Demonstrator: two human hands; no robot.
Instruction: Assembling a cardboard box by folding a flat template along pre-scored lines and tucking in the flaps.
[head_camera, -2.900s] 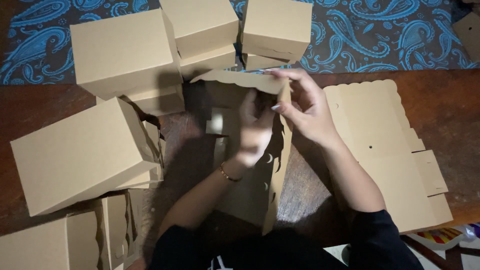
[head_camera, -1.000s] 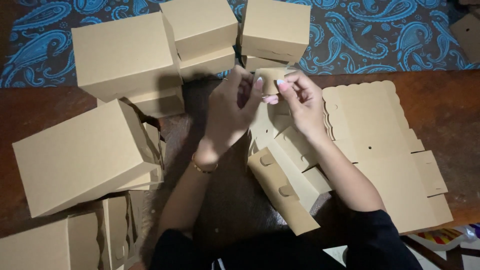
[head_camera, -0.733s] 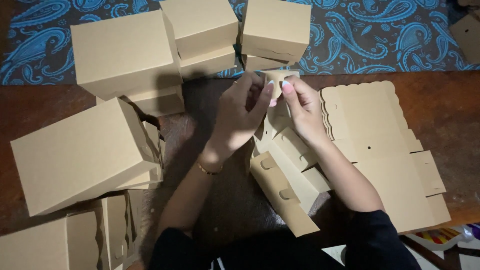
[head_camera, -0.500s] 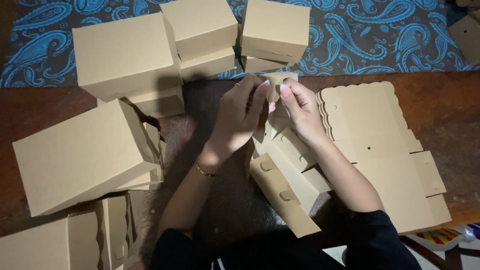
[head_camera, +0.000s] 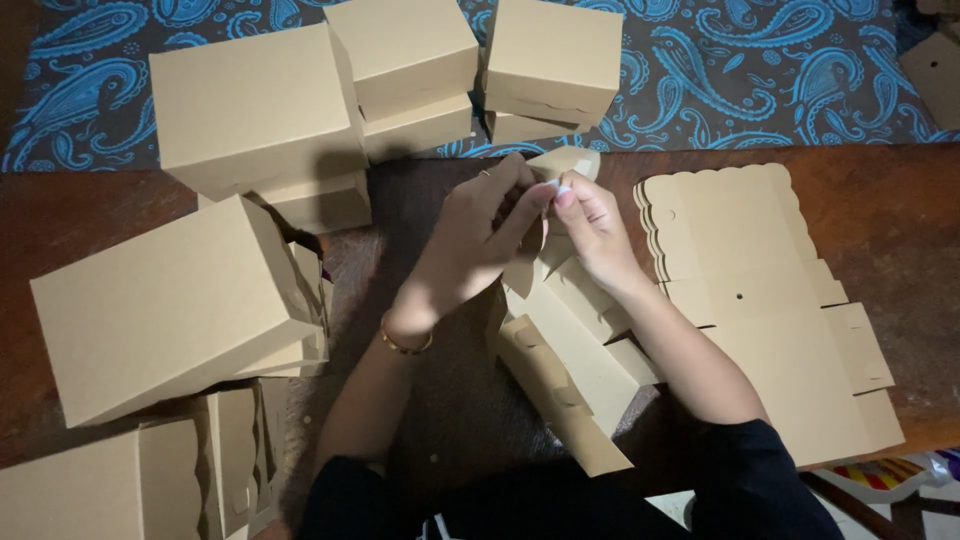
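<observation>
A half-folded brown cardboard box blank (head_camera: 575, 345) lies on the dark wooden table in front of me, its side walls partly raised. My left hand (head_camera: 478, 235) and my right hand (head_camera: 590, 225) meet at its far end. Both pinch a rounded flap (head_camera: 565, 160) of the blank between fingers and thumb. A gold bracelet sits on my left wrist.
A stack of flat scalloped-edge blanks (head_camera: 760, 300) lies to the right. Finished brown boxes are piled at the back (head_camera: 400, 60), back right (head_camera: 555, 65) and left (head_camera: 165, 305), more at the lower left (head_camera: 100, 490). A blue paisley cloth (head_camera: 760, 70) covers the far side.
The blank was held upright about three seconds ago; it now lies low on the table. Over the last second both hands shifted slightly right and down along the far flap.
</observation>
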